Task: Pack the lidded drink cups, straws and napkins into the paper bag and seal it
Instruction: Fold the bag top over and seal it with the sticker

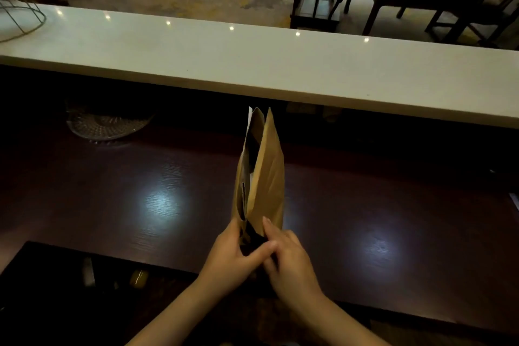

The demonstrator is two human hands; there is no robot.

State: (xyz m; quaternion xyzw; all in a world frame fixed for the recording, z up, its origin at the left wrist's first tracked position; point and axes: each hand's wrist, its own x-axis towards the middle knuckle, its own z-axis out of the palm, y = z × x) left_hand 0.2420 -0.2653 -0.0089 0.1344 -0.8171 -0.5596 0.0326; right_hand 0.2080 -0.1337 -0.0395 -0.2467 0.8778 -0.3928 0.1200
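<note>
A dark wood counter (118, 177) is seen w/ a raised white ledge (252, 64) along its far side. On the counter, approx. centre, a brown paper bag (266, 171) is stood upright, its top pressed nearly flat w/ a narrow gap left open; sth. white shows inside, not identifiable. The bag's near edge is gripped at the bottom by both hands: left hand (230, 258) w/ fingers curled shut on the left side, right hand (289, 255) w/ fingers closed on the right side, thumb against the paper. A glass dish (106, 126) is set far left under the ledge.
</note>
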